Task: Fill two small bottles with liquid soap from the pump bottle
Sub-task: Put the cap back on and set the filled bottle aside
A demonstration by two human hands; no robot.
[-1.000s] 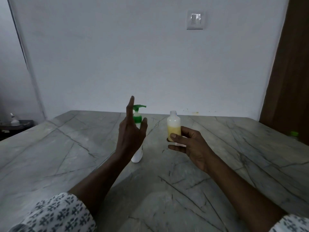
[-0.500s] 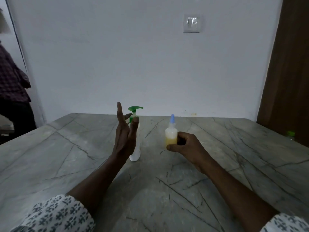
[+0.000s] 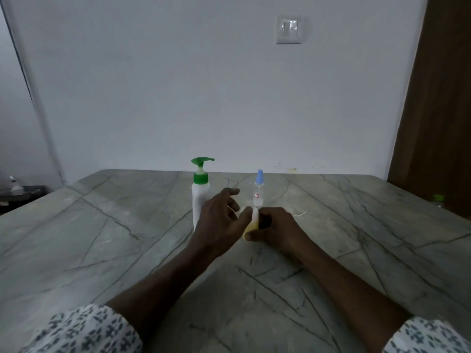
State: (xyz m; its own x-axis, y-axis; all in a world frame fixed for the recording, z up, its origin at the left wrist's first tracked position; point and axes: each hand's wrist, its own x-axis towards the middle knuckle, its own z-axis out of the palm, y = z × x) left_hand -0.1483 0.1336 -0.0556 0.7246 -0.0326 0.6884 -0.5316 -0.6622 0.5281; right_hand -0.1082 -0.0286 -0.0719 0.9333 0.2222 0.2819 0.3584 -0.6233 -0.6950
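Two hands meet low over the stone table (image 3: 102,238). The right hand (image 3: 276,229) has its fingers curled round a small bottle (image 3: 252,224) holding yellow liquid. The left hand (image 3: 216,220) lays its thumb against that bottle's top, but whether it pinches anything there I cannot tell. Just beyond the grip stands a blue-capped bottle (image 3: 258,192), and to the grip's left, behind the left hand, is the pump bottle (image 3: 199,197).

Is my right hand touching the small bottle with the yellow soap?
Touching. The head view shows the right hand's thumb and fingers curled round the small bottle.
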